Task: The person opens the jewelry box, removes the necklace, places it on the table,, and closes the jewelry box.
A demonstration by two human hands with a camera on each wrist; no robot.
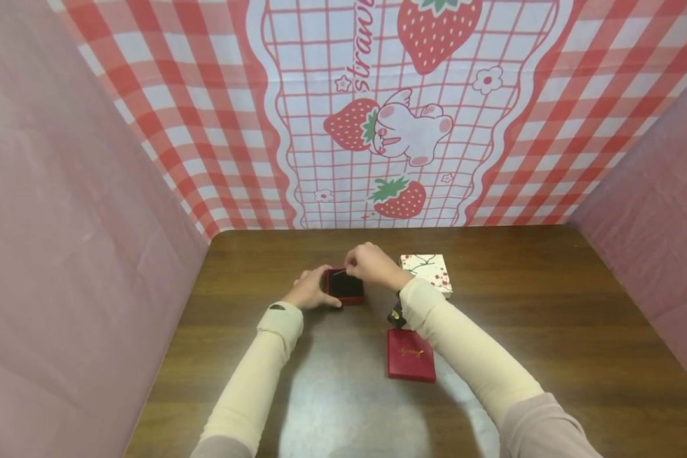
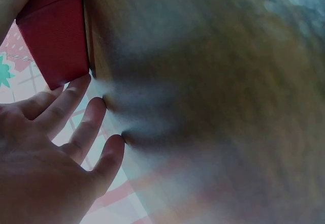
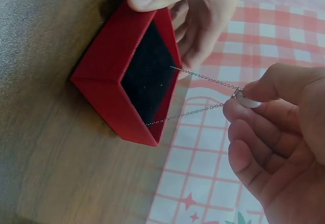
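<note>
A small open red box (image 3: pixel 111 102) with a black pad (image 3: pixel 147 76) inside stands on the wooden table in front of me. My left hand (image 1: pixel 309 289) grips it from the left, thumb on the near side and fingers around the far side. Above the box, my right hand (image 1: pixel 372 264) pinches a fine silver necklace by its pale pendant (image 3: pixel 248 101) between thumb and index finger. Two strands of its chain run taut from the fingertips down to the black pad. Where the chain ends at the pad is not clear.
A flat red lid (image 1: pixel 410 356) with gold lettering lies near the right forearm. Behind the right wrist sits a white box (image 1: pixel 426 270) with a red floral print, partly covered. A dark object (image 1: pixel 397 316) shows beneath the right cuff. A strawberry-print cloth (image 1: pixel 378 127) hangs behind the table.
</note>
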